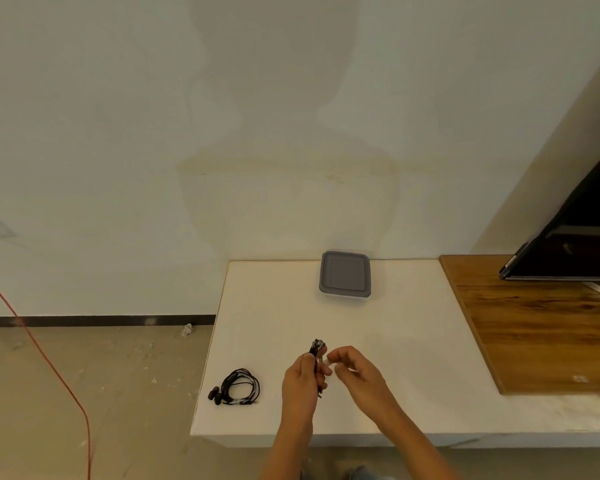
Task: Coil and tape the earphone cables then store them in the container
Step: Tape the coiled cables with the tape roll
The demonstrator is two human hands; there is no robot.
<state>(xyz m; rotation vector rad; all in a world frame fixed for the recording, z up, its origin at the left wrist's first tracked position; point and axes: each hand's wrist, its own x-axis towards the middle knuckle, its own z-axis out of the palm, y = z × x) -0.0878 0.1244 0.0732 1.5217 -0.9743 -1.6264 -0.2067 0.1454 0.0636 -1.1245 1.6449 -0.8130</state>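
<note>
the left hand [302, 379] is clenched round a bundled black earphone cable [316, 351], held upright above the white table [395, 341]. the top of the bundle pokes out above the fist and a short end hangs below it. the right hand [357, 372] is just beside it, fingers curled, with thumb and forefinger pinching what looks like a small pale bit of tape [330, 360] close to the cable; it is too small to make out clearly. a second earphone [240, 388] lies coiled on the table to the left of the hands, near the front left corner, its buds at the left side of the loop. the container [345, 274] sits well apart from the hands at the back of the table, by the wall, with its grey lid on. to the right a wooden board [534, 323] lies against the table and bears a dark screen [575, 237]. on the floor to the left runs an orange cord [49, 362], and a small pale scrap [187, 330] lies near the skirting.
</note>
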